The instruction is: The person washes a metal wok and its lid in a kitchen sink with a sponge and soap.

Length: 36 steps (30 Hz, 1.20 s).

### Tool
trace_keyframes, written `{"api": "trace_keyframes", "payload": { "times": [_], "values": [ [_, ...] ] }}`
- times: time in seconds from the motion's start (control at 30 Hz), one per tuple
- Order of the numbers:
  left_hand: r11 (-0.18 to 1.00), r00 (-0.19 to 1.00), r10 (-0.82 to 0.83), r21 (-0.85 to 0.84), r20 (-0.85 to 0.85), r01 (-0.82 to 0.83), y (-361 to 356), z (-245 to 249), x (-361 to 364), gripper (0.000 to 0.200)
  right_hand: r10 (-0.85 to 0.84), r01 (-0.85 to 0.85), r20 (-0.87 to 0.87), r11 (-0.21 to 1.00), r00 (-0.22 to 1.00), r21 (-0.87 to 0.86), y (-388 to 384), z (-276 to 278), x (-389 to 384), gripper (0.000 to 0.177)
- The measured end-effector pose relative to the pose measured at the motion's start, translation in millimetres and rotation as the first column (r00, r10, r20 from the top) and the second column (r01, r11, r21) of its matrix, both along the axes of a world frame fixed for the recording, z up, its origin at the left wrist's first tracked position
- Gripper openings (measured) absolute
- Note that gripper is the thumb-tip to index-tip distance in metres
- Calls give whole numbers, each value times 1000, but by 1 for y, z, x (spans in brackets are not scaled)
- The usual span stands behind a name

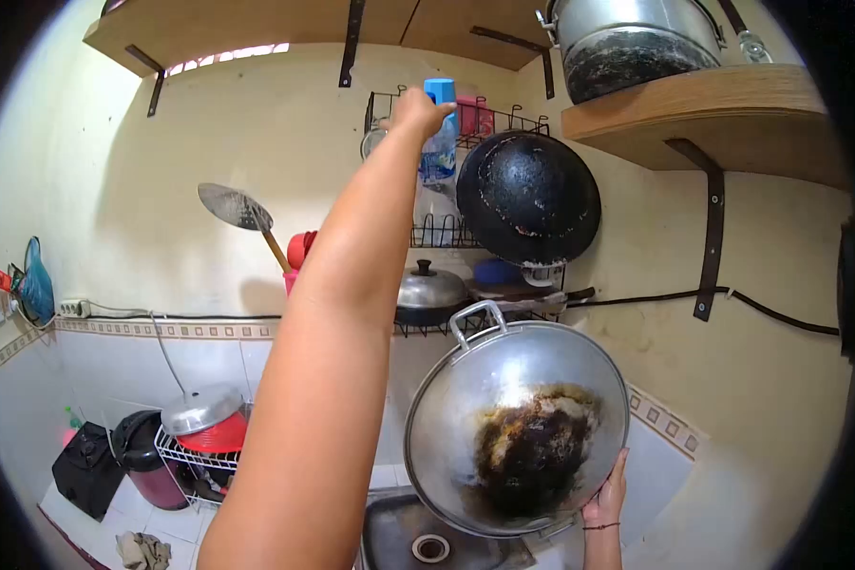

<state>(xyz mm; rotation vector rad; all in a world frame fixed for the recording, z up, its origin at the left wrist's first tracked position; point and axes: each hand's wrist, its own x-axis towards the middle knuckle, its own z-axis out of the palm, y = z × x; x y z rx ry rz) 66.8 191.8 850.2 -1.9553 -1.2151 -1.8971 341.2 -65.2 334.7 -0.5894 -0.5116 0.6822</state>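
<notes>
My left hand [418, 112] is raised to the wall rack, closed at a clear plastic jug [438, 157] with a blue lid; its fingers are mostly hidden behind the hand. Low on the right, my right hand [606, 502], with a thin bracelet on the wrist, grips the rim of a large silver wok [446, 446]. The wok is tilted up, its scorched, blackened underside facing me and one loop handle at the top. It is held above the metal sink [389, 532].
A black wok [529, 198] hangs on the wire rack [432, 231], above a lidded pan [427, 288]. A wooden shelf [693, 100] with a big pot [636, 47] juts out upper right. At left are a spatula [236, 207] and a dish stand [199, 459].
</notes>
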Motion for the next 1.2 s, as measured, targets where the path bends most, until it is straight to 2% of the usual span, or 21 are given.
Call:
{"api": "trace_keyframes", "payload": {
  "times": [0.07, 0.17, 0.2, 0.3, 0.33, 0.43, 0.53, 0.63, 0.67, 0.77, 0.9, 1.03, 1.17, 1.2],
  "values": [
    [999, 999, -34, 29, 28, 34, 11, -2, 3, 58, 0, 0, -10, 1000, 1000, 0, 5, -2, 1, 59],
    [979, 986, -131, 171, 106, 112, 15, -3, 3, 43, -14, 16, -39, 998, 999, 63, 13, 1, -1, 55],
    [946, 979, -169, 298, 117, 128, 12, -6, 2, 40, -26, 27, -36, 999, 999, 42, 10, 7, -6, 55],
    [889, 952, -254, 428, 173, 159, 5, 1, -6, 40, -21, 26, -60, 995, 998, 92, 14, 12, -5, 56],
    [837, 939, -308, 513, 154, 190, 7, 3, -9, 39, 9, -1, -72, 994, 997, 109, 15, 13, -3, 56],
    [785, 946, -285, 604, 155, 138, -22, -3, -21, 35, 35, -25, -97, 995, 995, 100, 18, 7, 7, 58],
    [676, 941, -302, 731, 152, 99, -34, -1, -29, 34, 7, 7, -116, 993, 993, 115, 18, 14, 2, 58],
    [602, 906, -403, 784, 133, 153, -53, -9, -39, 33, 11, 6, -113, 989, 994, 149, 20, 11, 2, 57],
    [585, 920, -366, 804, 140, 111, -55, -15, -42, 32, 12, 6, -115, 987, 993, 162, 22, 13, 0, 57],
    [617, 924, -361, 775, 123, 137, -53, -34, -47, 32, -16, 32, -141, 993, 990, 113, 26, 20, -4, 60],
    [554, 891, -445, 809, 87, 198, -59, -45, -44, 31, 2, 27, -160, 984, 987, 175, 41, 37, -12, 62],
    [517, 883, -469, 818, 25, 252, -73, -50, -46, 31, 25, -5, -143, 990, 989, 138, 41, 36, -8, 66],
    [426, 901, -427, 860, -84, 282, -94, -55, -47, 30, 2, 23, -152, 986, 988, 163, 38, 18, -8, 66],
    [354, 894, -432, 890, -117, 288, -102, -56, -50, 28, 15, 13, -162, 985, 987, 171, 37, 16, -8, 64]
  ]
}}
